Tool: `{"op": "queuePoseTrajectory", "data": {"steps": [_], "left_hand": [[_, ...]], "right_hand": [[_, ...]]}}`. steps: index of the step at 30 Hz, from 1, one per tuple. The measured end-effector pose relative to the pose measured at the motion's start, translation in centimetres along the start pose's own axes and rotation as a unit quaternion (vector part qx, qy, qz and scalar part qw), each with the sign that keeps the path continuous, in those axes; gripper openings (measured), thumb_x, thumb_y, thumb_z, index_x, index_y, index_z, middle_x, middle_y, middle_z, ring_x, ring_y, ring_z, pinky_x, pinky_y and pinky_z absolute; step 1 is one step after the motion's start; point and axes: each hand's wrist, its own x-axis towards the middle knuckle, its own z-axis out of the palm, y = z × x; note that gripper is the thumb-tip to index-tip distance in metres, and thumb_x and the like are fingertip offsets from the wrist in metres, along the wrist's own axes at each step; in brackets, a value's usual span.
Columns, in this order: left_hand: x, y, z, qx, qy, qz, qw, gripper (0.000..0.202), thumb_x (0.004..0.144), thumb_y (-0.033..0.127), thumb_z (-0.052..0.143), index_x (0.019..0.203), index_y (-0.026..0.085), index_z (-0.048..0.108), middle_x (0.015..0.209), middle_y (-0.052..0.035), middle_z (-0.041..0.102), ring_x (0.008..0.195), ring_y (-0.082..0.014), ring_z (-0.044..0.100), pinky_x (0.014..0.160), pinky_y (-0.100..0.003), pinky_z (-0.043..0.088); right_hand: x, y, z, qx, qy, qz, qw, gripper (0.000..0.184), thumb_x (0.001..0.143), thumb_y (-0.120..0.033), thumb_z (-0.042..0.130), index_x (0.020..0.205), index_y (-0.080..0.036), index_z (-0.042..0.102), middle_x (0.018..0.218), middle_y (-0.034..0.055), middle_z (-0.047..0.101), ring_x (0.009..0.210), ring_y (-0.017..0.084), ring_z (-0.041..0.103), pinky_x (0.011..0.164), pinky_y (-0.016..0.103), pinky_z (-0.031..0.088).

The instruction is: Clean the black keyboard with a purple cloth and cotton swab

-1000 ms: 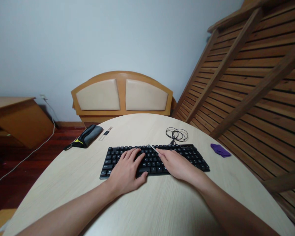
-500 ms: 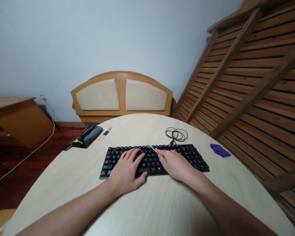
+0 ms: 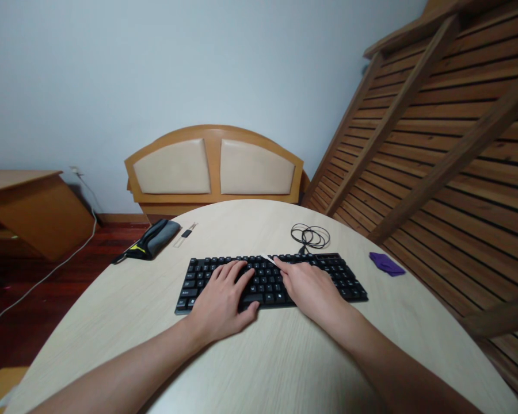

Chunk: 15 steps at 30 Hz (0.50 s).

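A black keyboard (image 3: 267, 287) lies flat across the table, with its coiled cable (image 3: 309, 236) behind it. My left hand (image 3: 222, 293) rests on the left half of the keys, its fingers spread and the thumb over the near edge. My right hand (image 3: 311, 284) is closed round a slim white stick-like tool (image 3: 269, 259). The tool slants up and to the left over the upper rows of keys. Its far end is blurred, and most of its handle is hidden in my fingers.
A black wire keycap puller (image 3: 187, 233) and a folded grey-black pouch (image 3: 157, 237) with a yellow patch lie at left on the round table (image 3: 280, 356). A folded purple cloth (image 3: 387, 264) lies at right. A slatted wooden frame (image 3: 449, 172) leans beyond the right edge.
My right hand has shifted slightly to the right with the white tool, whose tip has moved a little over the upper keys. My left hand and the keyboard stay put.
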Motion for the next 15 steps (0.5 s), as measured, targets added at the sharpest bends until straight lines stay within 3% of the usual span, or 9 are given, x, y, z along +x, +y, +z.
{"op": "queuePoseTrajectory", "data": {"steps": [11, 15], "left_hand": [[0.0, -0.03, 0.03, 0.002, -0.001, 0.002, 1.0, 0.06, 0.088, 0.045, 0.062, 0.139, 0.015, 0.055, 0.147, -0.017, 0.051, 0.137, -0.037, 0.044, 0.115, -0.056, 0.037], [-0.03, -0.01, 0.04, 0.002, -0.002, 0.001, 1.0, 0.06, 0.087, 0.044, 0.062, 0.14, 0.015, 0.055, 0.147, -0.0169, 0.051, 0.138, -0.0368, 0.044, 0.115, -0.056, 0.037]], "right_hand": [[-0.26, -0.51, 0.04, -0.048, -0.003, 0.005, 0.999, 0.046, 0.102, -0.022, 0.04, 0.145, -0.026, 0.055, 0.091, 0.0154, 0.078, 0.084, 0.032, 0.076, 0.067, 0.037, 0.055], [-0.53, -0.57, -0.51, -0.041, -0.016, -0.003, 0.999, 0.043, 0.103, -0.023, 0.039, 0.139, -0.026, 0.061, 0.093, 0.0146, 0.078, 0.085, 0.032, 0.076, 0.069, 0.037, 0.054]]}}
